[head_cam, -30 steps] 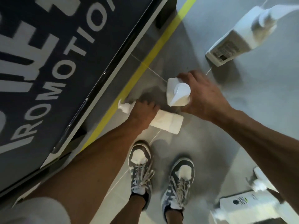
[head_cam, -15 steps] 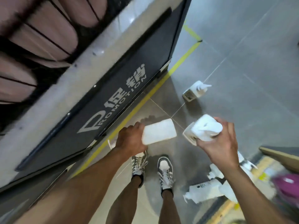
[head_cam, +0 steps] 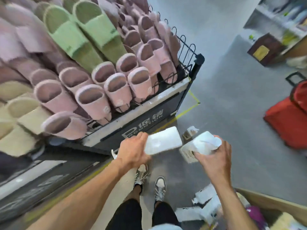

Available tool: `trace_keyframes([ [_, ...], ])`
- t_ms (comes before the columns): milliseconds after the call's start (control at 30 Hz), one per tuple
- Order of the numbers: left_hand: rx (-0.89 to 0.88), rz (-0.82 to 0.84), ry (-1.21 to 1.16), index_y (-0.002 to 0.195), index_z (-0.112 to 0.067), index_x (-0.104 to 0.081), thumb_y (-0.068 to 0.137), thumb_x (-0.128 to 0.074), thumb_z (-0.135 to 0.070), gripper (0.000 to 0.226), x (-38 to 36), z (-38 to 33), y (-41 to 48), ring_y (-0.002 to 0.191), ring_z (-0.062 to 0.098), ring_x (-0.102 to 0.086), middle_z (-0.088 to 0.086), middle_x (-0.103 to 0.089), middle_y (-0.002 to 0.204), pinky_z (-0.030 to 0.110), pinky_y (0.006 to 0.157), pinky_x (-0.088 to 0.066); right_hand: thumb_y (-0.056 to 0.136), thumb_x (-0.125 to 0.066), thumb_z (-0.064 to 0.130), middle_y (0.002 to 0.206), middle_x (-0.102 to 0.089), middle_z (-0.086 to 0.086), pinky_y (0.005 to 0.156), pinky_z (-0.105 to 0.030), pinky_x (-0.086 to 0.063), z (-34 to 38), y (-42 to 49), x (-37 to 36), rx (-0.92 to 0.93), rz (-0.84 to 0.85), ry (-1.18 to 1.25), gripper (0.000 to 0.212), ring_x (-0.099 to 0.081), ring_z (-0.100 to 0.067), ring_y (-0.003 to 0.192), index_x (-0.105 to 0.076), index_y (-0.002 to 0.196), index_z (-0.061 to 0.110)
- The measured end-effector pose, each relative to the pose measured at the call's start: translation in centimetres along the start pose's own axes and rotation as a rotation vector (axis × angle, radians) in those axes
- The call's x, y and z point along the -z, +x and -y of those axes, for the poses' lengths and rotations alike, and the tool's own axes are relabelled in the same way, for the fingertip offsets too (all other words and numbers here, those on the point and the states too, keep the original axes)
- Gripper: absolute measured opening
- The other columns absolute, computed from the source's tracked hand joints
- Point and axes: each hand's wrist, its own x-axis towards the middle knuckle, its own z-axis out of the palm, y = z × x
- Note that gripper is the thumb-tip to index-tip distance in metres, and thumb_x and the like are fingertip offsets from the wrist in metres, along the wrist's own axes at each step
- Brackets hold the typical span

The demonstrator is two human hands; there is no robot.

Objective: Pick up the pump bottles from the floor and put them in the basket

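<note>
Two white pump bottles are in hand in the head view, one each. The left hand (head_cam: 132,152) has its fingers closed around the neck end of a bottle (head_cam: 163,140) carried sideways; the right hand (head_cam: 214,156) is wrapped over the pump head of the other (head_cam: 197,146). Both are held clear of the floor (head_cam: 224,100), above the shoes. One more small bottle (head_cam: 190,132) lies on the floor beyond them, and perhaps three or four lie blurred at lower right (head_cam: 204,205). The red basket (head_cam: 289,120) stands well apart to the right. These look like stiff, smooth plastic, likely weighty if full; gripping the body is safer than the pump.
</note>
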Motion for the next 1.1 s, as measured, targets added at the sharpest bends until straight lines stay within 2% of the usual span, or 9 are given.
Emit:
trace_keyframes([
  [100, 0.052, -0.038, 0.010, 0.105, -0.026, -0.042, 0.071, -0.059, -0.072, 0.059, 3.4, 0.6, -4.0, 0.086, 0.024, -0.064, -0.005, -0.059, 0.103, 0.038, 0.069, -0.050, 0.062, -0.092, 0.017, 0.118, -0.049, 0.000, 0.084, -0.025, -0.034, 3.1, -1.8, 1.1, 0.043, 0.060, 0.016, 0.082, -0.041, -0.011, 0.109, -0.054, 0.133, 0.025],
  [167, 0.093, -0.066, -0.004, 0.121, -0.028, -0.042, 0.071, -0.053, -0.072, 0.067, 5.3, 1.5, -6.6, 0.094, 0.025, -0.065, -0.006, -0.060, 0.114, 0.040, 0.073, -0.052, 0.062, -0.092, 0.018, 0.117, -0.046, 0.002, 0.086, -0.031, -0.039, 4.8, -3.1, 1.1, 0.073, 0.084, 0.021, 0.084, -0.044, -0.014, 0.113, -0.052, 0.135, 0.024],
  [233, 0.143, -0.090, -0.031, 0.138, -0.034, -0.033, 0.071, -0.049, -0.071, 0.079, 6.8, 2.4, -9.4, 0.099, 0.026, -0.066, -0.006, -0.058, 0.121, 0.041, 0.075, -0.052, 0.061, -0.092, 0.019, 0.114, -0.044, 0.006, 0.086, -0.034, -0.042, 6.1, -4.5, 0.8, 0.110, 0.115, 0.020, 0.083, -0.047, -0.019, 0.115, -0.052, 0.133, 0.025],
  [333, 0.203, -0.130, -0.002, 0.150, -0.050, -0.011, 0.077, -0.050, -0.064, 0.084, 7.9, 4.1, -13.6, 0.090, 0.027, -0.066, -0.003, -0.052, 0.111, 0.039, 0.068, -0.049, 0.059, -0.091, 0.026, 0.111, -0.044, 0.009, 0.086, -0.039, -0.048, 8.1, -6.6, -0.3, 0.161, 0.197, -0.024, 0.079, -0.052, -0.021, 0.111, -0.051, 0.127, 0.032],
  [433, 0.271, -0.142, 0.009, 0.149, -0.059, 0.000, 0.082, -0.046, -0.064, 0.081, 8.7, 6.3, -17.5, 0.088, 0.026, -0.064, 0.000, -0.048, 0.109, 0.037, 0.064, -0.044, 0.056, -0.088, 0.033, 0.109, -0.044, 0.009, 0.086, -0.043, -0.051, 10.1, -8.7, -2.0, 0.219, 0.271, -0.091, 0.080, -0.054, -0.023, 0.110, -0.049, 0.126, 0.035],
  [633, 0.426, -0.161, 0.011, 0.149, -0.059, -0.002, 0.086, -0.048, -0.057, 0.078, 9.5, 10.9, -25.8, 0.088, 0.024, -0.060, 0.001, -0.042, 0.108, 0.038, 0.066, -0.044, 0.058, -0.085, 0.035, 0.111, -0.044, 0.008, 0.088, -0.042, -0.049, 14.8, -13.8, -5.6, 0.368, 0.363, -0.135, 0.079, -0.052, -0.023, 0.112, -0.048, 0.127, 0.034],
  [800, 0.557, -0.225, -0.019, 0.151, -0.056, 0.000, 0.086, -0.050, -0.060, 0.082, 8.9, 15.3, -33.0, 0.099, 0.027, -0.062, 0.004, -0.051, 0.121, 0.041, 0.078, -0.052, 0.060, -0.086, 0.036, 0.109, -0.042, 0.006, 0.081, -0.036, -0.044, 20.0, -18.2, -8.9, 0.490, 0.445, -0.182, 0.079, -0.052, -0.023, 0.112, -0.047, 0.129, 0.029],
  [1000, 0.691, -0.237, 0.007, 0.152, -0.054, -0.008, 0.084, -0.053, -0.057, 0.082, 8.6, 19.5, -40.5, 0.104, 0.028, -0.062, 0.004, -0.048, 0.126, 0.042, 0.076, -0.052, 0.059, -0.088, 0.034, 0.110, -0.045, 0.005, 0.086, -0.036, -0.046, 25.2, -21.7, -12.1, 0.666, 0.526, -0.177, 0.081, -0.053, -0.023, 0.110, -0.050, 0.130, 0.027],
  [1100, 0.730, -0.205, 0.034, 0.151, -0.055, -0.005, 0.084, -0.054, -0.055, 0.083, 8.2, 21.0, -44.0, 0.107, 0.027, -0.062, 0.004, -0.044, 0.132, 0.042, 0.078, -0.051, 0.060, -0.089, 0.034, 0.114, -0.047, 0.004, 0.088, -0.039, -0.048, 27.6, -23.7, -14.0, 0.738, 0.569, -0.168, 0.084, -0.055, -0.022, 0.109, -0.050, 0.133, 0.028],
])
